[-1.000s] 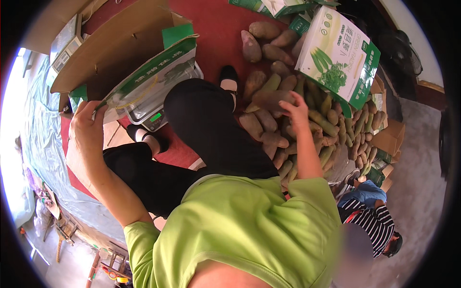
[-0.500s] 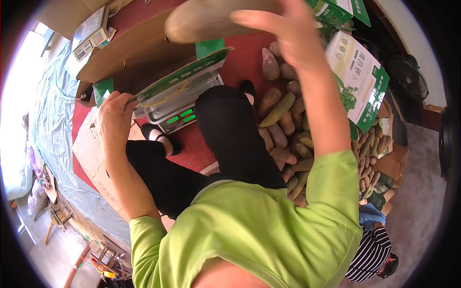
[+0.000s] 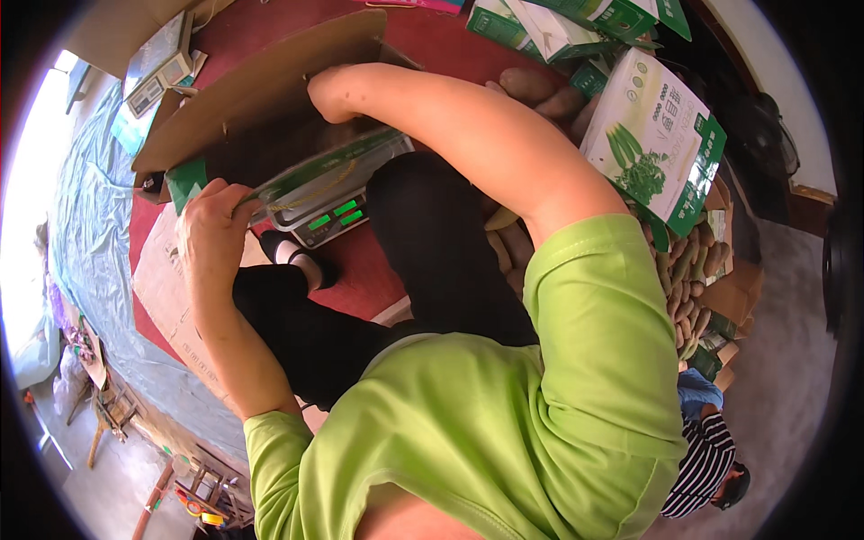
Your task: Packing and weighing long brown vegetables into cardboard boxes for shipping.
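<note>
The cardboard box (image 3: pixel 270 99) stands open on a digital scale (image 3: pixel 328 216) with a green lit display, which rests on the red floor mat (image 3: pixel 360 279) in front of the person's black-clad legs. The left hand (image 3: pixel 211 225) grips the near flap of the box, fingers closed over its green-printed edge. The right hand (image 3: pixel 328 90) reaches down into the box; only the wrist and the back of the hand show, so whether it is wide, narrow or holding something cannot be told. The right forearm crosses the frame from the lime-green sleeve (image 3: pixel 594 297) to the box rim.

Behind the right arm lies a heap of sweet potatoes (image 3: pixel 693 270), brown and elongated, spread on the floor. A white-and-green printed carton (image 3: pixel 652 135) stands tilted beside the heap, and further flat cartons (image 3: pixel 576 18) of the same kind lie near the upper edge. A second small scale (image 3: pixel 157 76) sits at upper left, apparently on another sheet of cardboard. A blue tarpaulin (image 3: pixel 90 225) covers the ground at left. A person in a striped top (image 3: pixel 702 459) is at lower right.
</note>
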`<state>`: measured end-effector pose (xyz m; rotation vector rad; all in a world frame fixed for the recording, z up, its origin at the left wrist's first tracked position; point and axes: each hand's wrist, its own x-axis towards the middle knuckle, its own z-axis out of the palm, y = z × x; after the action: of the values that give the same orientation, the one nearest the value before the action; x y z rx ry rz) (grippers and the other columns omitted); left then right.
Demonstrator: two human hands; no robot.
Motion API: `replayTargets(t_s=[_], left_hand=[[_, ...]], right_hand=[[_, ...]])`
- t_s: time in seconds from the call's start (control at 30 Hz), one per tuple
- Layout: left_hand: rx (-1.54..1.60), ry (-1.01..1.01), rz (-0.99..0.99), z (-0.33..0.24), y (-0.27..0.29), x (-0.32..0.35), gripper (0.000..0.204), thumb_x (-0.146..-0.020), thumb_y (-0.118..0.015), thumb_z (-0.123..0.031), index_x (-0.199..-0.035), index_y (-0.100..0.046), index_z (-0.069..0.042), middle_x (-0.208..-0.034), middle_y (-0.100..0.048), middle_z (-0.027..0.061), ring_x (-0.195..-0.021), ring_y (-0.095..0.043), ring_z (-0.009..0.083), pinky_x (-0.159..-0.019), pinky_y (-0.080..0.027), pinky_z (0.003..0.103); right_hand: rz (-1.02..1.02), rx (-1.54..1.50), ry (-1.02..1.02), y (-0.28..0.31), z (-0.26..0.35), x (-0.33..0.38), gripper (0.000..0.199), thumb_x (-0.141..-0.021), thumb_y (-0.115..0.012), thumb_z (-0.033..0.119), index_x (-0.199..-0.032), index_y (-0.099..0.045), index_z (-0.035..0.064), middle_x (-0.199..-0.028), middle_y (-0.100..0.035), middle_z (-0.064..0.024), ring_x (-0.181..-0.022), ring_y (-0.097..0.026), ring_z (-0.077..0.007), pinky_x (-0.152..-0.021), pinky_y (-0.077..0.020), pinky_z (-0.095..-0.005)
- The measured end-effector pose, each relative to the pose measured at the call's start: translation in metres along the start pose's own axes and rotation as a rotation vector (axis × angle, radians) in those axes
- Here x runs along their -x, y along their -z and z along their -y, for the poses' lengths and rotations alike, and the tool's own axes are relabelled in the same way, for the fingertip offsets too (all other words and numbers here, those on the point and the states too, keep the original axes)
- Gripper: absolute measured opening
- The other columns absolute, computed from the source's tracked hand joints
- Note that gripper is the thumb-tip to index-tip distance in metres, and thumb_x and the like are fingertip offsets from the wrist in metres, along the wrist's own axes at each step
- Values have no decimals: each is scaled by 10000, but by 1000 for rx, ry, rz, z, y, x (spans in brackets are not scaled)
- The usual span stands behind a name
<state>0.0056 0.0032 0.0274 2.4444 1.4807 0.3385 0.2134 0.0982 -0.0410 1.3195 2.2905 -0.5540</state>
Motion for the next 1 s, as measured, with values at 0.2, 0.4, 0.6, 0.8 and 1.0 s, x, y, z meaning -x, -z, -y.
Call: replayTargets(t_s=[0.2,0.4,0.6,0.8,1.0], left_hand=[[25,56,33,6,0,3,108,-721,-674,-88,-800,-648,-20,-702,-510,121,-655,-526,303,-591,-398,374],[59,-19,-4,1,0,-1,110,-727,-673,-71,-806,-643,-1,-690,-496,125,-624,-514,295,-578,-395,358],[22,-72,-33,6,-1,-3,117,-754,-668,-71,-857,-654,-18,-708,-514,100,-606,-516,252,-569,-397,316],[-27,50,-4,-2,1,-2,121,-789,-643,-108,-869,-655,-17,-740,-539,108,-650,-545,275,-594,-409,338],[-10,40,-18,-3,0,-9,129,-801,-634,-120,-879,-655,-20,-754,-546,107,-660,-550,273,-601,-413,336]], right_hand=[[53,-127,-27,-9,-6,16,297,-674,-700,157,-939,-705,23,-1002,-661,-159,-963,-618,-292,-817,-473,-393],[-863,-759,175,-6,-54,134,314,-779,-615,223,-1034,-651,42,-956,-672,-113,-875,-639,-209,-757,-496,-315],[-967,-872,-639,-200,-123,195,307,-807,-631,241,-1044,-616,47,-955,-661,-132,-904,-635,-260,-796,-488,-341],[-531,-1554,-1506,-375,-56,190,610,-735,-733,318,-1211,-479,33,-1046,-599,-124,-916,-586,-234,-726,-497,-389],[-702,-1755,-1404,-464,-23,161,710,-697,-771,318,-1237,-426,12,-1118,-561,-163,-953,-579,-243,-745,-494,-420]])
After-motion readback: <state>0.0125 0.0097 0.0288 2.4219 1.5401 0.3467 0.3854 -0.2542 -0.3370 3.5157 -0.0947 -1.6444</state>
